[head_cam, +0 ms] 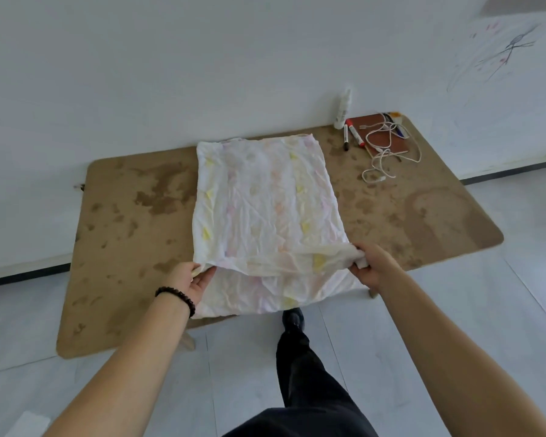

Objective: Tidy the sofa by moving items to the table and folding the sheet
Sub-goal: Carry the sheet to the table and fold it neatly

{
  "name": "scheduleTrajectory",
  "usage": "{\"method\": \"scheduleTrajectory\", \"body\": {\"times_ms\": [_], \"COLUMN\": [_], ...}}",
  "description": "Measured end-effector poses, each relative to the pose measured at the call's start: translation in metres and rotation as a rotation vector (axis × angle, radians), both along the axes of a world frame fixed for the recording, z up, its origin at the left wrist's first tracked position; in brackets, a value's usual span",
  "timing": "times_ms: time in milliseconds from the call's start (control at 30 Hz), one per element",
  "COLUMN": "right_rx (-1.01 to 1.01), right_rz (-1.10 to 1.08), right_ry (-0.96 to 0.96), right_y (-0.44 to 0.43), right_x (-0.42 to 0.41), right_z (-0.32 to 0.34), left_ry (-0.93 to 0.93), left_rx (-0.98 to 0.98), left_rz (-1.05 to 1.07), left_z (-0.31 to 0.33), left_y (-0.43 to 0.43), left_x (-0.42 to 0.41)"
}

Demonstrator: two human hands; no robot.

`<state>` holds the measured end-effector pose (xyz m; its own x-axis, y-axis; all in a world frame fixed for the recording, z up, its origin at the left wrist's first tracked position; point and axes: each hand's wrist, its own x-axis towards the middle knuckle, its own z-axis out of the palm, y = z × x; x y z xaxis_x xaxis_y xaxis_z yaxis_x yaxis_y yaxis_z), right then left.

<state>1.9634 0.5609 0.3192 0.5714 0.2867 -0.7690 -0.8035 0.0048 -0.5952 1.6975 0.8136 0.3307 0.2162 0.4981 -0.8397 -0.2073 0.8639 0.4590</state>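
Evidently light and limp: thin crumpled white sheet with pastel print (265,200) on stained brown counter (423,216); left hand (186,282) and right hand (371,266) pinch its near fold's corners, best hold.

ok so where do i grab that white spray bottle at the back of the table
Probably round the middle of the white plastic spray bottle, coming from the front left: it stands upright close to the white wall, and the red-and-white marker lies near its front right, crowding that side.
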Motion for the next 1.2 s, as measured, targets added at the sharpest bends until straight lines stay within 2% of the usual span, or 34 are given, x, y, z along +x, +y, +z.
{"method": "scheduleTrajectory", "body": {"times_ms": [133,200,233,300,400,467,533,600,633,700,767,900,1067,1133,1200], "right_rx": [0.132,0.145,0.08,-0.205,-0.669,-0.704,-0.644,-0.669,-0.73,-0.935,-1.056,-1.072,-1.066,-1.044,-0.963], "right_rz": [-0.09,-0.109,-0.055,0.19,0.723,0.967,1.228,1.434,1.462,1.394,1.302,1.236,1.339,1.358,1.331], "right_ry": [0.096,0.109,0.058,-0.199,-0.924,-1.33,-1.48,-1.495,-1.459,-1.31,-1.225,-1.287,-1.207,-1.27,-1.395], "right_y": [0.051,0.069,0.077,0.088,0.092,0.095,0.101,0.106,0.107,0.11,0.114,0.115,0.117,0.114,0.1], "right_x": [0.052,0.068,0.07,0.064,0.048,0.033,0.021,0.023,0.031,0.054,0.069,0.063,0.064,0.055,0.037], "right_z": [-0.025,-0.037,-0.042,-0.051,-0.073,-0.086,-0.097,-0.11,-0.116,-0.127,-0.136,-0.144,-0.131,-0.119,-0.107], "left_ry": [-0.001,0.113,0.23,0.528,0.859,1.046,1.072,1.101,1.137,1.219,1.26,1.245,1.109,1.046,1.01], "left_rx": [0.112,0.174,0.234,0.429,0.779,1.03,1.208,1.245,1.22,1.182,1.228,1.303,1.212,1.247,1.366], "left_rz": [0.005,-0.125,-0.245,-0.583,-1.094,-1.415,-1.648,-1.744,-1.751,-1.734,-1.714,-1.664,-1.763,-1.726,-1.617], "left_z": [-0.014,-0.019,-0.023,-0.039,-0.072,-0.086,-0.098,-0.111,-0.117,-0.13,-0.141,-0.151,-0.139,-0.127,-0.116], "left_y": [0.04,0.047,0.045,0.039,0.03,0.025,0.025,0.032,0.041,0.062,0.075,0.075,0.083,0.079,0.068], "left_x": [0.049,0.066,0.073,0.08,0.082,0.083,0.09,0.099,0.102,0.108,0.109,0.105,0.105,0.096,0.077]}}
